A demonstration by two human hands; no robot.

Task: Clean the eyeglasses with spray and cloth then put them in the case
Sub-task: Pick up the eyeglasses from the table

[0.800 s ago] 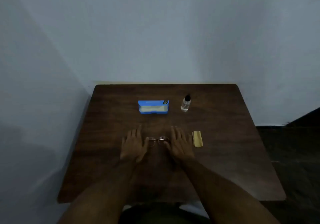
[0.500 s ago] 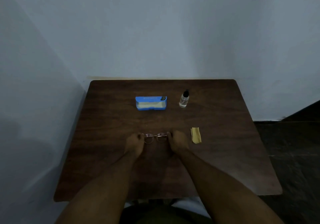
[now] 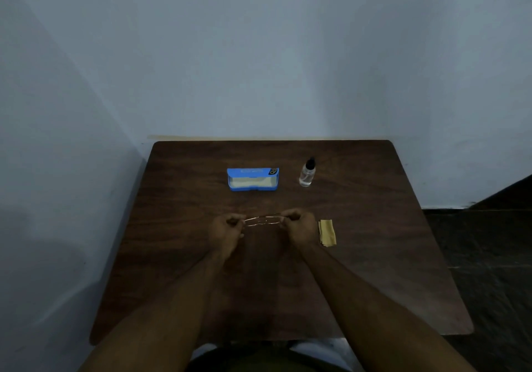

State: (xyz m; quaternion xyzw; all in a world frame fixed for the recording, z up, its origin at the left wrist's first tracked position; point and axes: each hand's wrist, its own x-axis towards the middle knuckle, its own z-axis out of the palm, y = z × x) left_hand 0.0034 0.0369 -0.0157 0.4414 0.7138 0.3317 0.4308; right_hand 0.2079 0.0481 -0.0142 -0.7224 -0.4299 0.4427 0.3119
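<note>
Thin metal-framed eyeglasses (image 3: 263, 219) are held just above the middle of the dark wooden table (image 3: 374, 256). My left hand (image 3: 226, 229) pinches their left end and my right hand (image 3: 299, 227) pinches their right end. A folded yellow cloth (image 3: 327, 233) lies flat just right of my right hand. Farther back, a blue glasses case (image 3: 252, 179) stands open with a pale lining showing. A small clear spray bottle (image 3: 307, 172) with a black cap stands upright to the right of the case.
Pale walls close in behind the table and on its left. A dark floor (image 3: 489, 256) lies to the right of the table.
My hands went from lying flat beside the eyeglasses to curling around their ends. The eyeglasses are now lifted slightly off the table.
</note>
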